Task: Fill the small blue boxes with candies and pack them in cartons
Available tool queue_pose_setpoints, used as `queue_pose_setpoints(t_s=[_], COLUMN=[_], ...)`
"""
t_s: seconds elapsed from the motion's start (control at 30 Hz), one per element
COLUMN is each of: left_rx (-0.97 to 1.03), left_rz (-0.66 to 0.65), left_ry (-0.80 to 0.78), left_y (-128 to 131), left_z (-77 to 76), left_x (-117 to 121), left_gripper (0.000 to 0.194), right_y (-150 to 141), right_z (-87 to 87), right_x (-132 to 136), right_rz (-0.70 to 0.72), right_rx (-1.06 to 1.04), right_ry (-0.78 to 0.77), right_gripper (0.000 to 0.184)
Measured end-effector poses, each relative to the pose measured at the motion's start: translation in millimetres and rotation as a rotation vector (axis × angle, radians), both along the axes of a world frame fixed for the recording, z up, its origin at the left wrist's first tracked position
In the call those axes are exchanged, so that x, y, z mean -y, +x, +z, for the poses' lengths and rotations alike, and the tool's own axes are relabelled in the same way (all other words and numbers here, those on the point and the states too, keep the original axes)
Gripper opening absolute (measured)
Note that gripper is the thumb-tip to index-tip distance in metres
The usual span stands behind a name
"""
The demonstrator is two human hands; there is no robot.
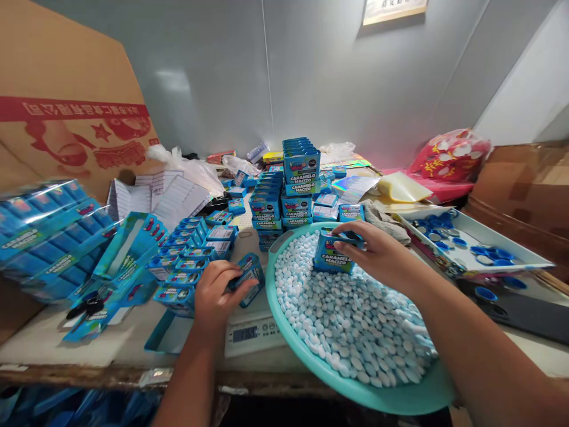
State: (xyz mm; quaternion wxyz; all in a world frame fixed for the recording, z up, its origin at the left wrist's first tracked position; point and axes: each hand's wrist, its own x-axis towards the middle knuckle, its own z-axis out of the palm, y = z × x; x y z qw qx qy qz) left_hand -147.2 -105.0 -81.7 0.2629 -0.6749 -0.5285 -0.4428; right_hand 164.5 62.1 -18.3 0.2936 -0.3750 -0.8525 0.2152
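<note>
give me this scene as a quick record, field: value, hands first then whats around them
left hand: holds small blue box, tilted
right hand: holds Caramelo Macizo box by its top, over the candies
candies: white and pale blue, heaped in the teal basin
scale: left of the basin, partly hidden by it; reading too blurred to trust
behind basin: stacked blue boxes
far left: wrapped packs of blue boxes
right of basin: tray holding blue caps

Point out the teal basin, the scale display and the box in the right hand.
Teal basin [364, 397], head view: near rim.
Scale display [245, 334], head view: middle of the screen.
Box [332, 256] in the right hand [377, 248], head view: printed front face.
</note>
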Motion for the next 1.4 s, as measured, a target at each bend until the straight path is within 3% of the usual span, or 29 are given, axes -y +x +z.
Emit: queue_pose_setpoints(t_s=[0.1,0.2,0.37,0.47,0.57,0.7,0.8,1.0,1.17,1.27,1.33,1.4], left_rx=[0.048,0.259,0.790,0.914,0.946,0.876,0.785,0.595,0.501,0.313,0.172,0.040], left_rz=[0.014,0.050,-0.090,-0.207,-0.263,-0.222,-0.177,-0.015,0.037,-0.142,-0.332,-0.405], left_ry=[0.011,0.073,0.104,0.091,0.112,0.029,-0.031,-0.138,-0.054,-0.142,-0.345,-0.586], left_y=[-2,-5,-17,-22,-19,-13,-11,-8,-7,8,31,59], left_z=[-4.3,0.3,42.1,61.7,57.1,35.8,31.2,41.4,43.6,55.5,66.5,74.1], left_x=[2,0,-17,-28,-31,-29,-23,-12,-6,-2,-2,-4], left_gripper=[0.021,0.035,0.045,0.045,0.044,0.045,0.045,0.042,0.028,0.007,0.003,0.008], right_y=[0,-1,-14,-31,-52,-84,-103,-99,-87,-87,-87,-86], right_z=[-0.4,0.2,9.2,17.3,24.4,30.6,30.8,19.6,16.1,18.7,22.4,27.0], right_x=[-1,-1,23,46,61,56,47,41,31,24,19,13], right_rz=[0.004,-0.010,-0.024,0.144,0.378,0.422,0.403,0.433,0.468,0.472,0.487,0.504], right_rx=[0.009,0.021,0.053,0.109,0.330,0.679,0.797,0.726,0.685,0.688,0.689,0.696], right_ry=[0.015,0.091,0.361,0.521,0.548,0.307,0.169,0.132,-0.038,-0.075,-0.090,-0.088], right_gripper=[0.031,0.029,0.026,0.026,0.027,0.024,0.027,0.017,0.022,0.021,0.019,0.018])
